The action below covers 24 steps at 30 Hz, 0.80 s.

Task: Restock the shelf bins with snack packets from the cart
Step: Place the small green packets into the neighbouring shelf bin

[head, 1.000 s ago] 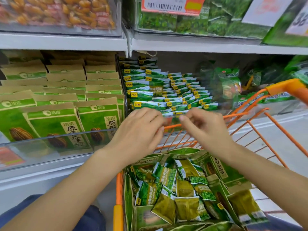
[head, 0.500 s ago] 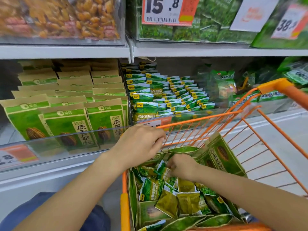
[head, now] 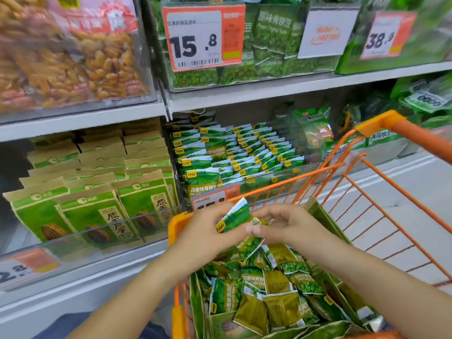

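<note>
Orange wire cart [head: 381, 192]: thin metal bars, lower right of the frame, heaped with glossy green and olive foil snack packets [head: 266, 297].
Left hand [head: 208, 231]: centre of the frame above the cart, fingers curled, pinching a small green-and-white foil packet [head: 236, 216] tilted with its white edge up.
Right hand [head: 291, 226]: just beside the left, fingertips pinched on a crinkled olive packet [head: 256, 221] touching the first.
Clear plastic shelf bin [head: 244, 179]: centre, rows of upright green sachets.
Kraft-paper seed bags [head: 97, 206]: centre left, flat and matte.
Price tag [head: 203, 37]: top centre, reads 15.8.
</note>
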{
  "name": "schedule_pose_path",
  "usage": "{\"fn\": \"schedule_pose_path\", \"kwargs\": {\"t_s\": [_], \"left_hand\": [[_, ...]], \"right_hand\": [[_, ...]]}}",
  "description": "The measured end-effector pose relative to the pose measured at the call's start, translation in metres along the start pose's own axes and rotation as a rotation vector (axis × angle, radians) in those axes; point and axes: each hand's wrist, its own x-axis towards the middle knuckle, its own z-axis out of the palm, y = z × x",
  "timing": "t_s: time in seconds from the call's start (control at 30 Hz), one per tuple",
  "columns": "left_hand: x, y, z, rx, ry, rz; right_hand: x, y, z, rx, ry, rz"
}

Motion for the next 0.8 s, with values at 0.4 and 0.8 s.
{"fn": "schedule_pose_path", "kwargs": {"t_s": [0.4, 0.8], "left_hand": [[0.045, 0.033, -0.008, 0.213, -0.114, -0.100], [0.168, 0.020, -0.055, 1.229, 0.209, -0.236]], "right_hand": [[0.004, 0.005, -0.026, -0.010, 0.205, -0.123], [-0.002, 0.042, -0.051, -1.349, -0.288, 0.003]]}}
